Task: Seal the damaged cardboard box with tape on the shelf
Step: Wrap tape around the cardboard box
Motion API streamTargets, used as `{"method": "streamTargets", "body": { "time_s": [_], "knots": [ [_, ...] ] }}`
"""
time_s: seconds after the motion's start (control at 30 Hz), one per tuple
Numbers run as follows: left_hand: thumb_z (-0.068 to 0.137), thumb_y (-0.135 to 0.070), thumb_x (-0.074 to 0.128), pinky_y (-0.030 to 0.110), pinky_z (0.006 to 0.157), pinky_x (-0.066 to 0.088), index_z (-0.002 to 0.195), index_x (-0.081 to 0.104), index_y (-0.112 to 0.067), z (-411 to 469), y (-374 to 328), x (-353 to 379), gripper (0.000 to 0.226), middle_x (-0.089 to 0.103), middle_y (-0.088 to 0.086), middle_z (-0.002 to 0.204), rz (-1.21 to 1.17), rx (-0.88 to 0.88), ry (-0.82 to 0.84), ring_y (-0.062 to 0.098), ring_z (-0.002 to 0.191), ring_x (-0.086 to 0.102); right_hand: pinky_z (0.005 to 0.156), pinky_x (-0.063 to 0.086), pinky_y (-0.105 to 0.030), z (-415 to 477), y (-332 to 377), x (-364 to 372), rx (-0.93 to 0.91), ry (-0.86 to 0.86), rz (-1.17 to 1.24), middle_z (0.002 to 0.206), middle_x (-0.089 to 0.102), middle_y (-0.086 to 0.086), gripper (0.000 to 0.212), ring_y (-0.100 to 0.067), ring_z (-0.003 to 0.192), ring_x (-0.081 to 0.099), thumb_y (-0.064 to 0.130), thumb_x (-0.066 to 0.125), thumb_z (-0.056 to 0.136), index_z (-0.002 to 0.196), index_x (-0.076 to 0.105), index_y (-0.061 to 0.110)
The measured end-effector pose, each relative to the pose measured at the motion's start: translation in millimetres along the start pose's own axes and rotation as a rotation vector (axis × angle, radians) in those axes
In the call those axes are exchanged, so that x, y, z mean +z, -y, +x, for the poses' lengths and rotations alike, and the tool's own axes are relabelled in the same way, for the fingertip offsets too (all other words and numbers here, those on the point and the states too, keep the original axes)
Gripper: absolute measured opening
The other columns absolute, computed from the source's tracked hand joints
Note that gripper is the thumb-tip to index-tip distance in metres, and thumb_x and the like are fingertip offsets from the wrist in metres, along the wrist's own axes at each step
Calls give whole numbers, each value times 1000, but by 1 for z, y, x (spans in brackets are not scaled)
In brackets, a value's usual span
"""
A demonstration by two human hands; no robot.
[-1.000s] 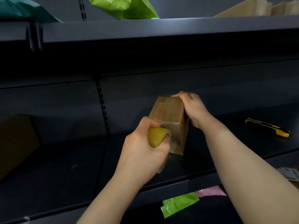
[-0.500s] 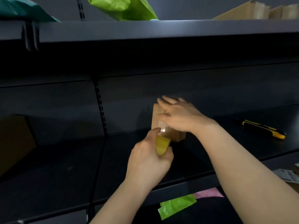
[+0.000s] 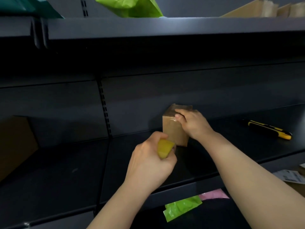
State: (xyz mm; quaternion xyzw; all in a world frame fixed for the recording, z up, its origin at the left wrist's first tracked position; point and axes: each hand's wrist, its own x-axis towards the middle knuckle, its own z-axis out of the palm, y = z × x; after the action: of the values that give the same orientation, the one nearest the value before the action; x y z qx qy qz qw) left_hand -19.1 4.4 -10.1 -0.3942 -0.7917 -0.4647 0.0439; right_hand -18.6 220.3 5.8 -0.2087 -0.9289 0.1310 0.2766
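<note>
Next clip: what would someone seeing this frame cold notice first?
The left hand grips a yellow tape roll just in front of a small cardboard box standing on the dark shelf, while the right hand holds the box's top edge. Farther right, a yellow-and-black utility knife lies on the same shelf.

box (image 3: 173, 131) right face: behind right hand (image 3: 194, 124) | tape roll (image 3: 165, 148): half-hidden

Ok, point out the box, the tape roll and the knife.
box (image 3: 175, 131): head view, on its front face.
tape roll (image 3: 165, 148): head view, on its yellow outer side.
knife (image 3: 269, 130): head view, mid-handle.
</note>
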Motion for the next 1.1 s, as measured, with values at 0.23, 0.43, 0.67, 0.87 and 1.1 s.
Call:
{"method": "streamTargets", "body": {
  "time_s": [0.23, 0.43, 0.67, 0.87, 1.1],
  "knots": [
    [81, -32, 74, 30, 58, 57, 108, 61, -41, 6, -27, -26, 32, 63, -30, 86, -120, 97, -158, -2, 69, 64, 74, 40, -33, 22, 27, -49, 30, -245, 30, 104, 67, -3, 38, -27, 101, 60, 35, 30, 105, 107, 65, 21],
    [79, -34, 76, 34, 53, 58, 104, 61, -43, -8, -38, -40, 31, 56, -39, 95, -160, 121, -155, -4, 73, 63, 86, 37, -23, 9, 24, -58, 52, -216, 224, 124, 64, 2, 38, -17, 117, 56, 32, 32, 106, 120, 65, 21],
    [79, -31, 76, 39, 58, 60, 103, 62, -39, -11, -41, -39, 28, 60, -38, 91, -196, 60, -178, -3, 70, 65, 105, 33, -31, -62, 22, -50, -119, 270, 677, 146, 10, 23, 124, -11, 134, 22, 46, 90, 55, 142, 4, 60],
    [78, -35, 77, 39, 57, 59, 102, 62, -43, -33, -48, -40, 29, 63, -26, 90, -136, 62, -218, -1, 72, 64, 99, 44, -31, -73, 23, -40, -152, 137, 652, 135, 29, 9, 115, -13, 126, 37, 20, 93, 54, 136, 23, 58],
    [82, -44, 69, 34, 56, 55, 107, 50, -49, -73, -65, -25, 31, 63, -13, 73, 129, -4, -254, 4, 63, 62, 87, 42, -21, -89, 24, -48, -240, 178, 655, 134, 30, 8, 111, -10, 121, 39, 20, 89, 55, 136, 22, 57]
  ]
}}
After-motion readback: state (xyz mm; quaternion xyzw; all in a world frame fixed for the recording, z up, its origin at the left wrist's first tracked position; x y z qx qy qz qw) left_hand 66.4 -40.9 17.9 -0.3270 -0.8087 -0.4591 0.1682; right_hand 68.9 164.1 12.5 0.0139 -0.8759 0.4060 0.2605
